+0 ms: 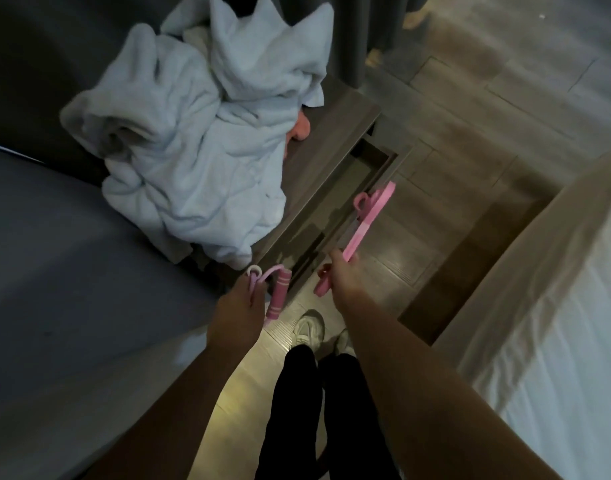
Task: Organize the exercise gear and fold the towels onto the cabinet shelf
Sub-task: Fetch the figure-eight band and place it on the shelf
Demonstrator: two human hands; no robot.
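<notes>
Several pale blue towels (193, 140) are heaped unfolded on the grey cabinet top (335, 133), far and left of centre, with a pink item (298, 128) partly covered at their right edge. Nearer, a pink ribbed handle (278, 294) and a looped cord (254, 271) are gripped in the left hand (240, 306). Just right, beside the open drawer (317, 220), a flat pink strap (366, 220) is pinched in the right hand (345, 275). A white-sheeted bed (556, 306) is seen at right.
</notes>
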